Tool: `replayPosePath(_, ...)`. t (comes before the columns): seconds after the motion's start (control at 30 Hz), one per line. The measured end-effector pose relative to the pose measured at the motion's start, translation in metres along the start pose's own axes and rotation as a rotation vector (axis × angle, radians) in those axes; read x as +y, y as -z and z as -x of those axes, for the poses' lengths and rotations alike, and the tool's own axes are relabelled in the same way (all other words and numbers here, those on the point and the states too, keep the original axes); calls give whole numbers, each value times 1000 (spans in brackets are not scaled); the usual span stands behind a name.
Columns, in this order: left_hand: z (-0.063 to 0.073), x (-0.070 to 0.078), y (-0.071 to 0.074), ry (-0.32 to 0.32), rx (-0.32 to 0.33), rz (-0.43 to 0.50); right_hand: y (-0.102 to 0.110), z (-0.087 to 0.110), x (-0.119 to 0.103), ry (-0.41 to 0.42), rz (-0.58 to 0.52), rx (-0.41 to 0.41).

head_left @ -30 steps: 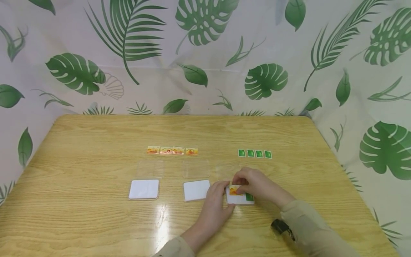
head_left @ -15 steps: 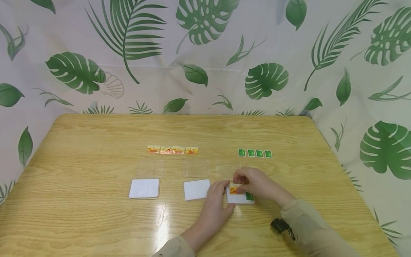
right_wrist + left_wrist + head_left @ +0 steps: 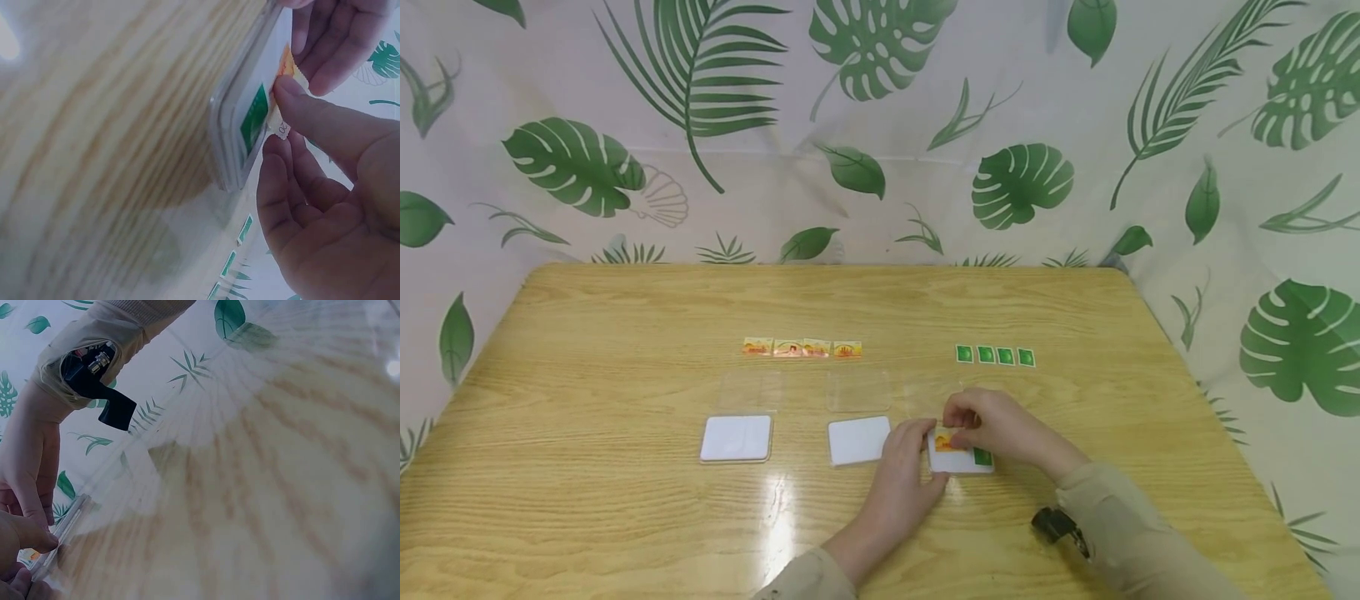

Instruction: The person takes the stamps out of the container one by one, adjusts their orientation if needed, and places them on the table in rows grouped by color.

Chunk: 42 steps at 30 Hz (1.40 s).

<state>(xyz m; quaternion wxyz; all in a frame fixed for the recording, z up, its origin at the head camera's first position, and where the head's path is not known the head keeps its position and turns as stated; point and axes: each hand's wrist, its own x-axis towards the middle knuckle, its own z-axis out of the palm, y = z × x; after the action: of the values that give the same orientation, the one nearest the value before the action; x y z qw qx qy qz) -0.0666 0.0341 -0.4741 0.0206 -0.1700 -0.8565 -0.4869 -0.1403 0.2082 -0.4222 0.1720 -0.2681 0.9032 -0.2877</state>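
Note:
My right hand (image 3: pixel 1000 429) pinches a yellow-orange postage stamp (image 3: pixel 285 62) between thumb and fingers. The stamp has toothed edges and lies over a white card in a clear flat case (image 3: pixel 951 466); how much of it touches the card is hard to tell. A green stamp (image 3: pixel 254 117) lies on the card's right end. My left hand (image 3: pixel 906 467) holds the case at its left end, thumb at the near edge and fingers at the far edge. In the left wrist view, only part of the left hand (image 3: pixel 12 544) shows at the lower left.
Two more clear cases with white cards, a left one (image 3: pixel 737 438) and a middle one (image 3: pixel 857 440), lie on the wooden table (image 3: pixel 625 517). Clear lids (image 3: pixel 858 392) lie behind the cases. Farther back are rows of orange stamps (image 3: pixel 787 348) and green stamps (image 3: pixel 986 355).

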Motion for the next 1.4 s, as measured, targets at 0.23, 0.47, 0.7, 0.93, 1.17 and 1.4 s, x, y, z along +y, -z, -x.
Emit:
replayPosePath(0.23, -1, 0, 1, 6, -7, 14, 6, 0, -1, 27, -15, -26)
replayPosePath(0.47, -1, -2, 0, 3, -1, 21, 21, -2, -3, 29, -60, -19)
replayPosePath(0.7, -1, 0, 0, -6, 7, 19, 36, -12, -5, 6, -56, 24)
replayPosePath(0.93, -1, 0, 0, 3, -2, 18, 41, -36, -7, -14, -65, 64)
replayPosePath(1.17, 0, 0, 1, -4, 1, 3, 37, -72, -11, -72, -62, 108)
replayPosePath(1.4, 0, -2, -1, -39, 34, -18, 30, -107, -10, -35, -90, 132)
